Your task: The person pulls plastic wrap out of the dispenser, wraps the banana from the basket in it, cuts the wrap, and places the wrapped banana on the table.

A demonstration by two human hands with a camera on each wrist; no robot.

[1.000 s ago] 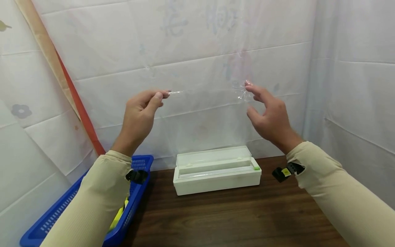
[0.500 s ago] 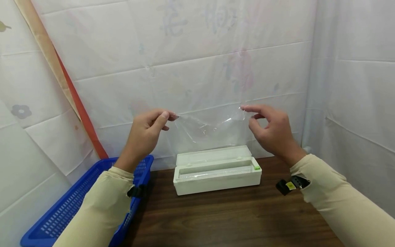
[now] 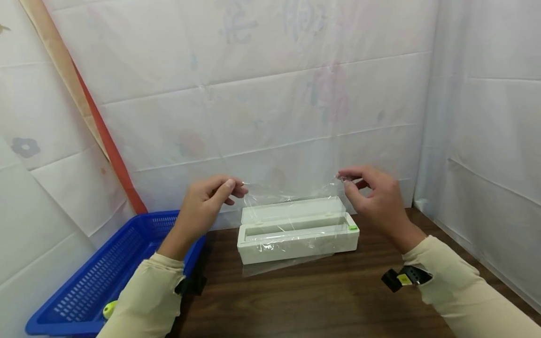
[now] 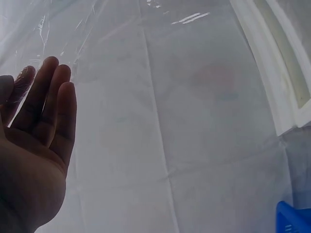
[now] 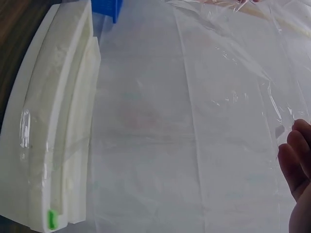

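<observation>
A sheet of clear plastic wrap [image 3: 291,196] hangs between my two hands, above and in front of the white wrap dispenser box [image 3: 297,246]. My left hand [image 3: 207,206] pinches one upper corner between thumb and forefinger; in the left wrist view its other fingers [image 4: 65,111] stand loosely extended. At the opposite corner, my right hand [image 3: 376,199] pinches the film between thumb and fingertips. The sheet's lower edge shows below the box front, over the table. The box's lid [image 3: 296,209] is raised, and a roll lies in its trough. A green tab [image 3: 352,227] marks the box's right end.
At the left, a blue plastic basket [image 3: 67,286] stands beside my left forearm, with a yellow-green object [image 3: 109,309] inside. The brown wooden table [image 3: 296,300] spreads before the box. White fabric walls [image 3: 270,108] close in the back and sides.
Both hands have come down, lowering the wrap from high against the back wall to just above the box. The film now hangs over the box front. The box has stayed put.
</observation>
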